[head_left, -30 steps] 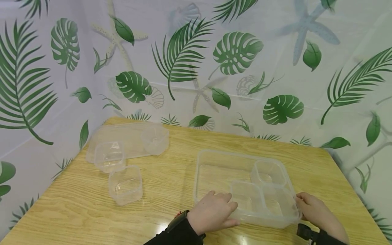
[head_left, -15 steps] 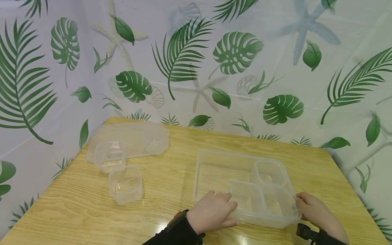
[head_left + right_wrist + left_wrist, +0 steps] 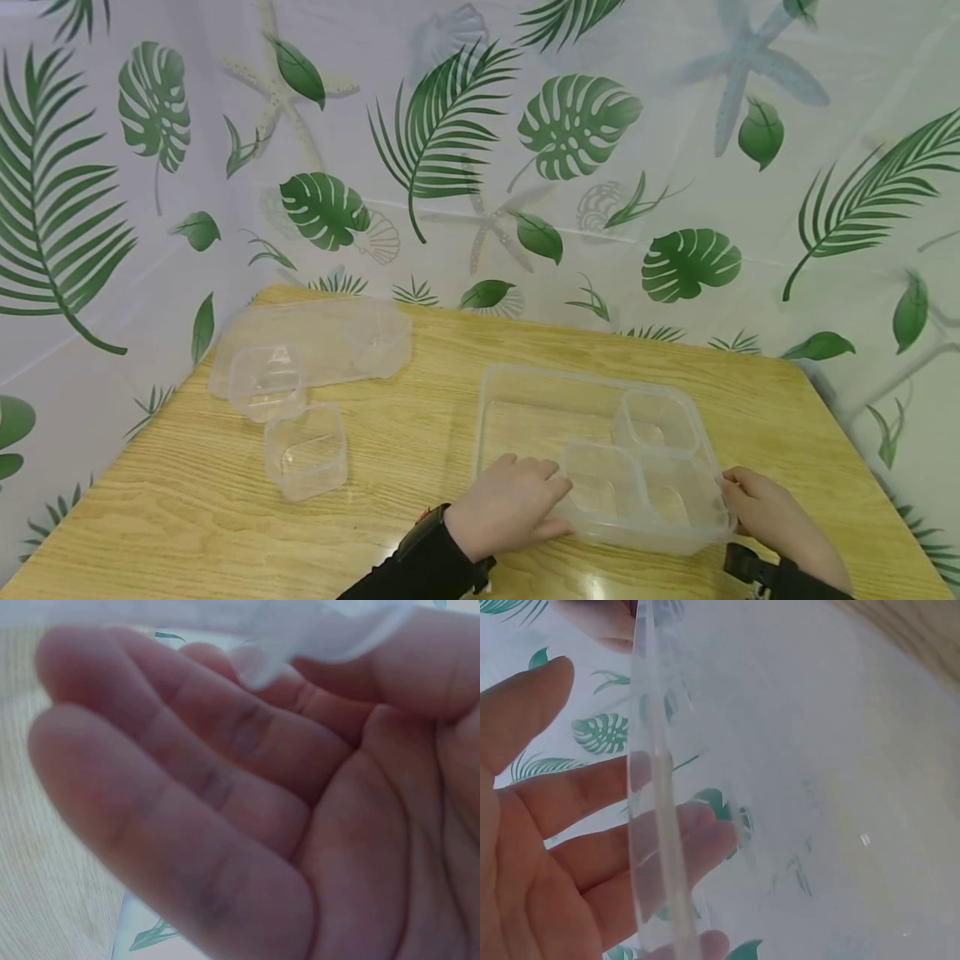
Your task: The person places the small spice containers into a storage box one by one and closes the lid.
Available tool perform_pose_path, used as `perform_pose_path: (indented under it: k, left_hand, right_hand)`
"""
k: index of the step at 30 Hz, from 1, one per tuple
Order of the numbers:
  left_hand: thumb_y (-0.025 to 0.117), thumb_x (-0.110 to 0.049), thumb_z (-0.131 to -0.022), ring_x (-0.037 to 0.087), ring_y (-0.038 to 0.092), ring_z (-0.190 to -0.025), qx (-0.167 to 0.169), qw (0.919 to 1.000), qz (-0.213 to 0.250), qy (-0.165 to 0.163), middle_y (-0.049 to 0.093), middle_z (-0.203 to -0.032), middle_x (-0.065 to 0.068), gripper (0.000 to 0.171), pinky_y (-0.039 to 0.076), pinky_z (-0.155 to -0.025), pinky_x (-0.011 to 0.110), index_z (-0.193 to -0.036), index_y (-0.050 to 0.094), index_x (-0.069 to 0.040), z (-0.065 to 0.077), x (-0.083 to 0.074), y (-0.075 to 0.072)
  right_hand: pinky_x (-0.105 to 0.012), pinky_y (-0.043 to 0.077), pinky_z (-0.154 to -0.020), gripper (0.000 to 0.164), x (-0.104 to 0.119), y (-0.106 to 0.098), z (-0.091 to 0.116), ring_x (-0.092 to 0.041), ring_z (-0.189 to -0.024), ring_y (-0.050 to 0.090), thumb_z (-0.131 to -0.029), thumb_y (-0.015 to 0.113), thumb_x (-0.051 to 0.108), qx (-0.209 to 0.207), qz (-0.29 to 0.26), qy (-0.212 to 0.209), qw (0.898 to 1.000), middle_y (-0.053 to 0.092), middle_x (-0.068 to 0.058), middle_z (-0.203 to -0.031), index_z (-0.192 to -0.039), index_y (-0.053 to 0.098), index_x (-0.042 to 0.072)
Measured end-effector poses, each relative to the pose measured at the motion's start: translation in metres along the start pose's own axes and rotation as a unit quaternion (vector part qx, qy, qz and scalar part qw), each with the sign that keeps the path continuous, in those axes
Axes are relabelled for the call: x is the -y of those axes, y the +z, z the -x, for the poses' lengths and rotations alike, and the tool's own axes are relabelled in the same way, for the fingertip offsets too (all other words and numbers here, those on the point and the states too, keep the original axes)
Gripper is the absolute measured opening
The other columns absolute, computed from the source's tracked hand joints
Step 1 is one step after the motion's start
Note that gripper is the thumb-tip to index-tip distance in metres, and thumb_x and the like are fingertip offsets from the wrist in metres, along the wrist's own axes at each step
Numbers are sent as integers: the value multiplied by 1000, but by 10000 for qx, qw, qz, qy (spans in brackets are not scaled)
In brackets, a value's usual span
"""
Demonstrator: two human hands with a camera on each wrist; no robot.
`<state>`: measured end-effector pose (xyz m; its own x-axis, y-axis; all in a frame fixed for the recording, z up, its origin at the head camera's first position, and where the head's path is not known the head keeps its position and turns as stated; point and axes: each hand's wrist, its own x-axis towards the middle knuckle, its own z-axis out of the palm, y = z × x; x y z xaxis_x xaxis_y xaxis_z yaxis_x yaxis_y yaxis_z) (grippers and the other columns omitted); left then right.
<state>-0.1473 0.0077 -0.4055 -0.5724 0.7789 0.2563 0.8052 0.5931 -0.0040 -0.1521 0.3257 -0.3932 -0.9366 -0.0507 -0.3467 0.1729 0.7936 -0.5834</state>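
Note:
A large clear plastic container point(image 3: 540, 385) stands on the table in the head view. Inside it, one small clear box point(image 3: 658, 408) sits in the back right corner and another small box point(image 3: 600, 467) near the front middle. Whether the front right corner holds a third is unclear. My left hand point(image 3: 512, 504) is at the container's front left, its fingers loosely extended over the rim. In the left wrist view, fingers point(image 3: 592, 855) show through the clear wall, thumb apart. My right hand point(image 3: 772, 512) grips the container's right rim, fingers point(image 3: 172, 802) bent beneath it.
At the back left lies a flat clear plastic piece point(image 3: 318, 354), perhaps a lid, with a small clear box point(image 3: 377, 333) on it. Two more small clear boxes stand nearby, a rear one point(image 3: 264, 379) and a front one point(image 3: 306, 458). A leaf-print curtain point(image 3: 480, 167) borders the wooden table point(image 3: 405, 467).
My left hand has shifted slightly left and away from me at the container's front. The right hand keeps its hold, and the container stays about where it was.

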Motion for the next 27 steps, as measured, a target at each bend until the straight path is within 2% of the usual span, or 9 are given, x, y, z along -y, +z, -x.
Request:
perform_pose_path:
  k: [4,10,17,22,27]
  left_hand:
    - [51,-49,-84,7,56,-76,-262,9996,-78,36,59,-88,-6,36,45,-64,23,-96,63,-17,1,8,-4]
    - [51,-46,-86,8,57,-78,-584,9982,-123,-87,60,-89,-3,36,45,-67,19,-99,63,-14,5,22,-13]
    - [52,-41,-87,12,57,-79,-930,9939,-65,-594,60,-93,2,35,45,-68,21,-102,63,-10,16,40,-27]
    - [54,-32,-88,14,58,-81,-1156,9886,6,-964,61,-94,4,28,46,-69,24,-100,63,-9,25,55,-36]
    - [61,-29,-83,18,58,-82,-1056,9821,260,-1537,60,-96,7,29,47,-68,27,-102,62,-6,36,68,-43]
  right_hand:
    - [-35,49,-64,48,-1,0,0,-24,-83,56,-97,32,25,-6,-14,25,10000,52,-25,-103,-116,40,-18]
    - [-35,48,-62,46,1,1,-1,-23,-80,56,-96,32,22,-49,70,25,10000,53,-26,-102,-115,40,-19]
    - [-36,49,-64,47,0,0,-1,-26,-84,56,-97,31,22,62,28,-2,10000,49,-30,-106,-118,37,-20]
    - [-36,48,-64,48,-1,-1,-1,-24,-82,56,-97,32,23,94,-12,33,9999,52,-25,-103,-118,37,-19]
    - [-36,49,-63,48,-1,-1,-2,-25,-83,56,-97,31,24,92,7,31,10000,50,-29,-105,-118,37,-20]
